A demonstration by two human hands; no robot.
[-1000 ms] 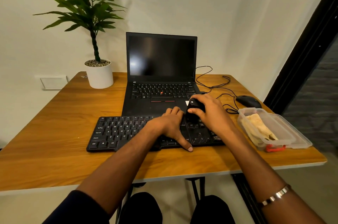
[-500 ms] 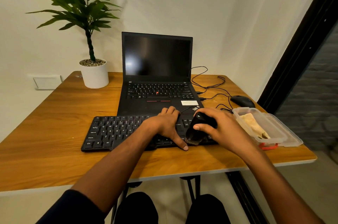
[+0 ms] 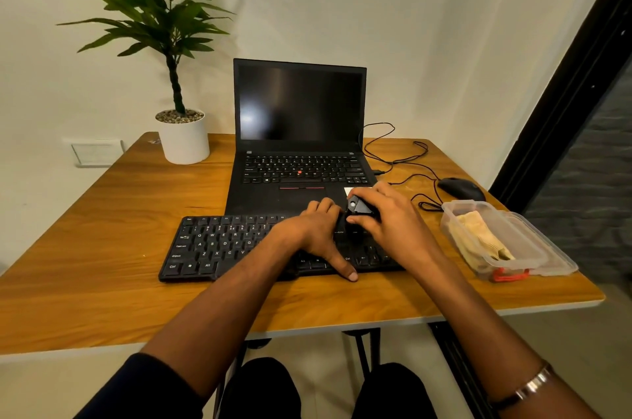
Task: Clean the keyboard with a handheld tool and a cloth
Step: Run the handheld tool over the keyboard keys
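Note:
A black keyboard [image 3: 219, 246] lies on the wooden table [image 3: 102, 282] in front of an open laptop [image 3: 297, 145]. My left hand [image 3: 318, 234] rests on the keyboard's middle, fingers over the far rows and thumb stretched to the near edge. My right hand [image 3: 393, 223] grips a small black brush tool [image 3: 357, 206] over the keyboard's upper right keys, by the laptop's palm rest. A beige cloth [image 3: 478, 240] lies folded inside a clear plastic box [image 3: 533, 247] to the right. The keyboard's right part is hidden under both hands.
A potted plant in a white pot [image 3: 183, 141] stands at the back left. A black mouse [image 3: 460, 188] with looped cables [image 3: 403, 158] sits at the back right. The table's right edge is close behind the plastic box.
My right hand with the brush tool went from the keyboard's near right edge back up to its far rows by the laptop. My left hand stayed on the keyboard.

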